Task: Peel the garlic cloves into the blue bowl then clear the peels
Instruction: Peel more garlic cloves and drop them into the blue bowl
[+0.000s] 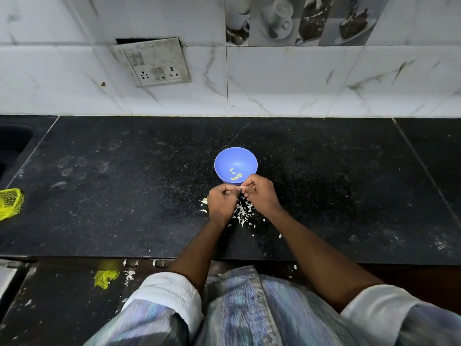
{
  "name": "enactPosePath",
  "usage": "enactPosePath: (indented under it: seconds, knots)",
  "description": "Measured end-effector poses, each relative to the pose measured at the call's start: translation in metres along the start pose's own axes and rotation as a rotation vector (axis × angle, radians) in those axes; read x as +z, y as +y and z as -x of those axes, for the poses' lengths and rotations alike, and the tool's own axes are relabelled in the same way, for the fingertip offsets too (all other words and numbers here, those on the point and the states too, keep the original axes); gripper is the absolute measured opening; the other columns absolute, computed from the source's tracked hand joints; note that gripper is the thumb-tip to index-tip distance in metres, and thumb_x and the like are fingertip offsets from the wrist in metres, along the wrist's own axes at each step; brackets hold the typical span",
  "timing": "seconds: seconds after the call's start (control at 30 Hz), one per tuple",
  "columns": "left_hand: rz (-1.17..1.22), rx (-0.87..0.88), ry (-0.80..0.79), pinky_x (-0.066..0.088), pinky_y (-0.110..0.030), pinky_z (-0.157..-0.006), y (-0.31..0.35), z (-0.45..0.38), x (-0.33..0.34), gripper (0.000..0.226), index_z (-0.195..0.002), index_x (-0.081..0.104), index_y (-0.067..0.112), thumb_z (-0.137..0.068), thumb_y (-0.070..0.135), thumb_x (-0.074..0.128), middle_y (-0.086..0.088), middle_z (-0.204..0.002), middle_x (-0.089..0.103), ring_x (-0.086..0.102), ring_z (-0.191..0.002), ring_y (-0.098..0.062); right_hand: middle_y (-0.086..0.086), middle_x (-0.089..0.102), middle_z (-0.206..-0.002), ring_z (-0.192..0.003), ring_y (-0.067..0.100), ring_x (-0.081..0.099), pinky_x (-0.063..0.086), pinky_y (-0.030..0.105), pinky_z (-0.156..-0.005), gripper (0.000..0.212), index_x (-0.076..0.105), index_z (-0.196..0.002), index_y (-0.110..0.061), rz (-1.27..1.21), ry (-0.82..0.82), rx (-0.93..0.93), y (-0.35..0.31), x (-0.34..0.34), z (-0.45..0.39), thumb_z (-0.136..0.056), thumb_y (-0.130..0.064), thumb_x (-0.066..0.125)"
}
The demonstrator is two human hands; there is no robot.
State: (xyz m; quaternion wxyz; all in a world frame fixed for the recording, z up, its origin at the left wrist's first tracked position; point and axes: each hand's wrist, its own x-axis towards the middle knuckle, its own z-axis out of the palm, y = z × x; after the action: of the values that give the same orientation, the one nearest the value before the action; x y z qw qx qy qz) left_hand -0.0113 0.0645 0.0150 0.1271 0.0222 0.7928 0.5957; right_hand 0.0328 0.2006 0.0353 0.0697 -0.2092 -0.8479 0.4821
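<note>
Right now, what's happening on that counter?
A person is peeling garlic. Both hands, left hand and right hand, meet just in front of the blue bowl, fingers curled around something small between them; it is too small to make out. A few peeled cloves lie in the bowl. White peels are scattered on the black counter under the hands, not yet cleared.

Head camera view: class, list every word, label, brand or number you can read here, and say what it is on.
None can be read.
Switch plate: no legible marking.
Picture tiles: cups and coffee beans, no words.
Blue bowl: plain.
</note>
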Motion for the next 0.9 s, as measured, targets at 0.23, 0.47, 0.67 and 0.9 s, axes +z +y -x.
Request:
enactPosePath:
  seconds: [0.23,0.47,0.67,0.9]
  knots:
    - [-0.255,0.265,-0.03,0.046,-0.023,-0.062,-0.004,0.002,-0.011,0.021,-0.076,0.068,0.017,-0.087,-0.001,0.067,0.006,-0.072,0.068,0.061,-0.067,-0.01,0.008,0.068,-0.068,-0.062,0.016,0.061,0.051,0.027,-0.056,0.019,0.072,-0.093,0.001,-0.244,-0.19,0.335,-0.005,0.001,0.0,-0.091,0.005,0.054]
    - [-0.474,0.345,-0.077,0.048,-0.031,-0.062,0.004,-0.001,-0.013,0.021,-0.073,0.065,0.017,-0.081,-0.003,0.063,0.006,-0.075,0.068,0.06,-0.075,-0.017,0.01,0.06,-0.067,-0.06,0.015,0.053,0.046,0.022,-0.054,0.016,0.064,-0.091,0.004,-0.401,-0.233,0.431,-0.005,0.009,0.003,-0.099,0.006,0.05]
    - [0.506,-0.606,-0.102,0.045,-0.019,-0.049,0.024,-0.011,0.006,0.027,-0.085,0.073,0.007,-0.09,-0.006,0.05,-0.001,-0.068,0.063,0.051,-0.048,-0.006,-0.002,0.068,-0.075,-0.067,0.009,0.063,0.054,0.027,-0.067,0.015,0.064,-0.086,-0.011,-0.165,0.001,0.016,-0.001,0.01,-0.003,-0.094,0.0,0.06]
    - [-0.549,0.545,-0.013,0.037,-0.031,-0.061,0.001,-0.013,-0.012,0.024,-0.079,0.057,0.019,-0.081,-0.005,0.062,0.007,-0.079,0.061,0.051,-0.078,-0.018,0.009,0.058,-0.071,-0.06,0.012,0.052,0.047,0.019,-0.052,0.021,0.064,-0.087,-0.001,-0.633,-0.265,0.606,-0.014,0.006,-0.01,-0.1,0.007,0.049]
